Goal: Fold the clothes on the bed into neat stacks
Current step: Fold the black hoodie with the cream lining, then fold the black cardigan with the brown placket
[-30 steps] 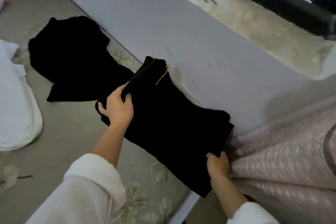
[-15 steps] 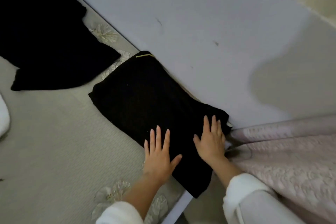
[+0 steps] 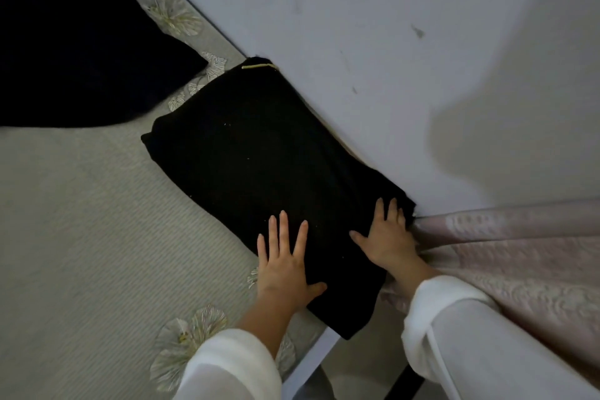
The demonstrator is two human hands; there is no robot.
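A folded black garment (image 3: 259, 166) is laid flat on the bed (image 3: 81, 221), its long far edge set against the pale grey headboard panel (image 3: 389, 42). A thin gold trim (image 3: 258, 66) is seen at its far corner, and its near corner is hung slightly past the edge of the bed. The bed is covered with a grey-green sheet printed with pale leaf motifs.

The left hand (image 3: 284, 265) is pressed flat on the near part of the garment, with its fingers (image 3: 283, 230) held straight and spread and the thumb stretched out to the side; nothing is gripped by it. The right hand (image 3: 388, 237) is laid palm-down on the garment's right end, with its fingers (image 3: 383, 209) extended toward the headboard panel and likewise closed round nothing. Both forearms are covered by white sleeves (image 3: 227, 367).

A second black garment (image 3: 74, 42) is spread loosely at the upper left of the bed, near the folded one but apart from it, with a strip of patterned sheet seen between them. A pale pink quilted cover (image 3: 519, 253) is bunched at the right, just beside the right hand and touching the garment's right end.
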